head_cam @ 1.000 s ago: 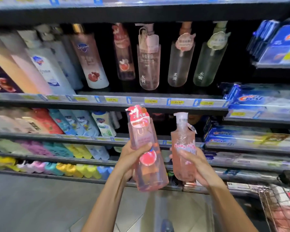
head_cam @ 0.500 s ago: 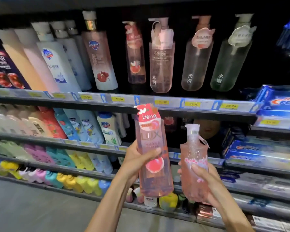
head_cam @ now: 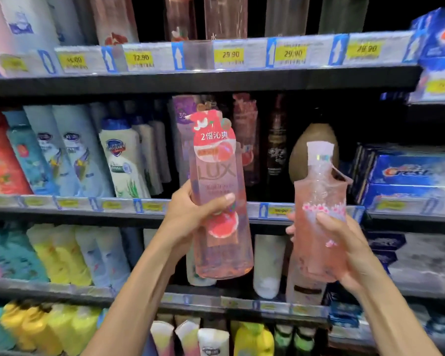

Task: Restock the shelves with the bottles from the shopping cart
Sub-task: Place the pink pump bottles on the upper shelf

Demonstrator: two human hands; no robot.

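Two full bottles held before the shelves: tall pink Lux bottle (head_cam: 220, 201) at 12 o'clock, clasped mid-body by left hand (head_cam: 193, 214); shorter pump bottle (head_cam: 319, 224) at 3 o'clock, wrapped by right hand (head_cam: 344, 250). Both are judged heavy, smooth, probably slippery; mid-body grip is advised.

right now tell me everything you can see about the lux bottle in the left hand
The Lux bottle is a tall, clear plastic bottle of pink liquid, with faint LUX lettering, a grapefruit-slice picture low on its front, and a red-and-white card tag with Chinese text covering its top. It is held upright, tilted slightly, in front of the middle shelf. The left hand grips its middle, thumb across the front. It touches nothing else; the smaller pink bottle is apart on its right.
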